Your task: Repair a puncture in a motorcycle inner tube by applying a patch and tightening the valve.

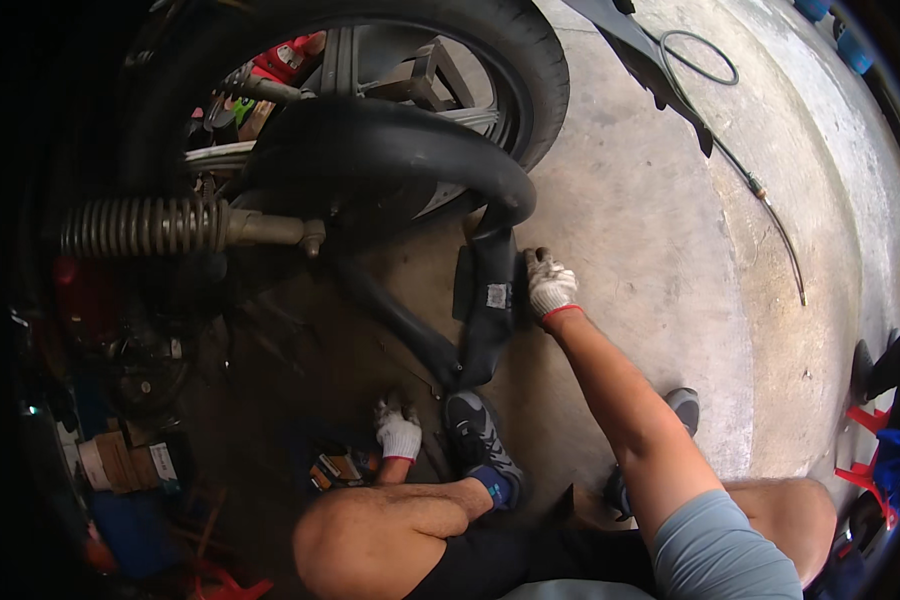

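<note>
A black inner tube (400, 140), plump at the top, loops over a motorcycle wheel (540, 75) and hangs down toward my left shoe. Its lower stretch is flat and folded, with a small white label. My right hand (550, 285), in a white knit glove with red trim, is at the right edge of that flat stretch, fingers bent against it; the grip is partly hidden. Low in the shade, my left hand (398, 430), gloved alike, has its fingers apart and holds nothing I can see. Small dark boxes (338, 468) lie beside it.
A coil-spring shock absorber (150, 228) juts out on the left above dark engine parts. Cardboard boxes (120, 462) stand at the lower left. A black cable (735, 165) and a dark plastic panel (645, 55) lie on the concrete floor (630, 210). Red and blue items crowd the right edge.
</note>
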`<state>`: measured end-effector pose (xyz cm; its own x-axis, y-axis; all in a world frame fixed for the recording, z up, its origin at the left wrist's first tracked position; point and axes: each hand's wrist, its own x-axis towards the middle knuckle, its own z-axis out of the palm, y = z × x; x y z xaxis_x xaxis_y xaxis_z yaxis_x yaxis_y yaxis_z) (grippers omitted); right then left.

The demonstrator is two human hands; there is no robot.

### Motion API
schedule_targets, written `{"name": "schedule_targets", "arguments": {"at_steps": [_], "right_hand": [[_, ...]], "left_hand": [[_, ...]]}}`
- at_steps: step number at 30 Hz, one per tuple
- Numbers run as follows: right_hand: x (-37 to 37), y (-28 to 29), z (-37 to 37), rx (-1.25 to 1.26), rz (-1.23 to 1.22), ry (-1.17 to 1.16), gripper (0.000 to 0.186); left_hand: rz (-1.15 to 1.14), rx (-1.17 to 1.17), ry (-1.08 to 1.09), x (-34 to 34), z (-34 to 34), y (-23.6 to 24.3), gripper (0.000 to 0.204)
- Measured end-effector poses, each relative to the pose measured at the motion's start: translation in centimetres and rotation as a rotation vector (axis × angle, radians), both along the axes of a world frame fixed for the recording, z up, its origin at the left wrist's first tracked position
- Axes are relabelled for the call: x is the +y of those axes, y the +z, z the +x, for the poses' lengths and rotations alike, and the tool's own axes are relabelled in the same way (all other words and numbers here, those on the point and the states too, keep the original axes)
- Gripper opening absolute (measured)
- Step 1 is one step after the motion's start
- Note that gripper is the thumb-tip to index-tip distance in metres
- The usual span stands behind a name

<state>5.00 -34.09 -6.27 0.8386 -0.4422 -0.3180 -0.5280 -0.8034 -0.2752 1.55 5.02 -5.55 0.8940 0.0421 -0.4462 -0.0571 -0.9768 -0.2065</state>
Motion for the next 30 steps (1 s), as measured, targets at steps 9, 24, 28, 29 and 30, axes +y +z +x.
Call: {"name": "schedule_targets", "arguments": {"at_steps": [9, 24, 28, 29, 30], "right_hand": [[-2.3, -4.1, 2.7, 0.145, 0.335, -0.120, 0.033], [-1.6, 8.4, -8.6, -0.914, 0.538, -0.710, 0.027], [3.8, 13.7, -8.9, -0.823, 0.870, -0.354, 0.027], [5.1, 14.5, -8.8, -0.813, 0.889, -0.306, 0.027], [6.2, 15.1, -8.8, -0.808, 0.999, -0.208, 0.026]], "left_hand": [[-0.101, -0.085, -0.010, -3.6, 2.2, 4.8, 0.062], [-1.188, 0.061, 0.024, -10.2, 2.4, 11.2, 0.040], [-1.508, -0.056, 0.054, -7.8, 3.6, 9.7, 0.060], [-1.285, -0.152, -0.040, -6.8, 4.1, 9.8, 0.066], [-1.051, -0.237, -0.116, -5.8, 4.5, 10.3, 0.072]]}}
